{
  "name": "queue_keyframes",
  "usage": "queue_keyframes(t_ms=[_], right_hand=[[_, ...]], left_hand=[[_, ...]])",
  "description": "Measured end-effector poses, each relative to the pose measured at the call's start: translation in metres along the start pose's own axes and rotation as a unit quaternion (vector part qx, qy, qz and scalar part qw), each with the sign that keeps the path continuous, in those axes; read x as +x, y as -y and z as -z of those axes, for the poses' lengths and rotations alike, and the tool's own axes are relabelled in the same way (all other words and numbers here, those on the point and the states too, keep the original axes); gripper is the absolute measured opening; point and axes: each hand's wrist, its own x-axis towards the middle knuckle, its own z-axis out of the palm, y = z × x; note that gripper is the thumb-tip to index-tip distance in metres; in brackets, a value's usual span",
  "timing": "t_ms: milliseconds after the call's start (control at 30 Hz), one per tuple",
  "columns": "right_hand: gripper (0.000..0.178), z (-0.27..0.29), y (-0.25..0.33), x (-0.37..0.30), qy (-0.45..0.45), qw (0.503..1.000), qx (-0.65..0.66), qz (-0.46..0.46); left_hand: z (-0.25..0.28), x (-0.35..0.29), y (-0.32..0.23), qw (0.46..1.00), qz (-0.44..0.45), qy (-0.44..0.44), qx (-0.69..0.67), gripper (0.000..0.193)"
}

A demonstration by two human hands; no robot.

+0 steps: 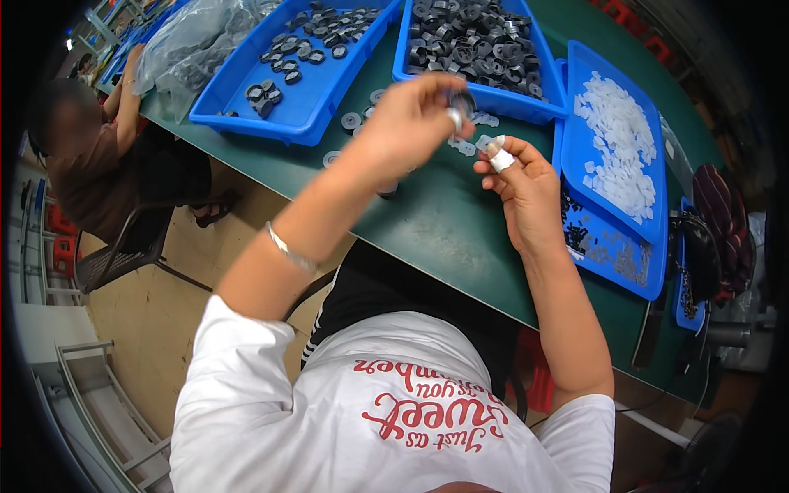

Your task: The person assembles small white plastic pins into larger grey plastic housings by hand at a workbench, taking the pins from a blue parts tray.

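My left hand (pixel 411 119) is smeared by motion above the table, its fingers closed around a dark round part (pixel 462 101). White wrapping shows by its fingertips. Close by on the right, my right hand (pixel 526 168) is raised with thumb and forefinger pinched together. White tape (pixel 500 159) wraps its thumb; whatever lies in the pinch is too small to make out. Translucent white pieces (pixel 464 148) lie on the green table beside the fingertips. More pale round discs (pixel 351 121) lie left of my left hand, partly covered by the forearm.
A blue tray (pixel 304 131) of black round parts stands far left; a blue bin (pixel 526 105) heaped with dark rings is behind my hands. On the right, a tray (pixel 662 209) of white pieces overlaps another tray (pixel 633 279) of small parts. A person (pixel 90 156) sits at left.
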Motion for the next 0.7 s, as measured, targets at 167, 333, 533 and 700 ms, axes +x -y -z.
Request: queue_keyframes(t_ms=[167,333,533,700], right_hand=[[0.017,-0.002,0.003,-0.009,0.017,1.0,0.013,0.007],[0.015,-0.005,0.005,-0.011,0.009,0.998,-0.06,-0.015],[0.012,-0.004,0.005,-0.012,-0.012,0.992,-0.124,-0.029],[0.012,-0.004,0.004,-0.011,-0.006,0.99,-0.134,-0.045]], left_hand=[[-0.026,-0.049,0.018,0.994,0.054,-0.043,-0.087,0.039],[-0.037,-0.054,0.034,0.991,0.022,-0.094,-0.096,0.036],[-0.043,-0.056,0.038,0.993,-0.013,-0.098,-0.063,0.034],[-0.041,-0.057,0.042,0.994,-0.004,-0.096,-0.042,0.033]])
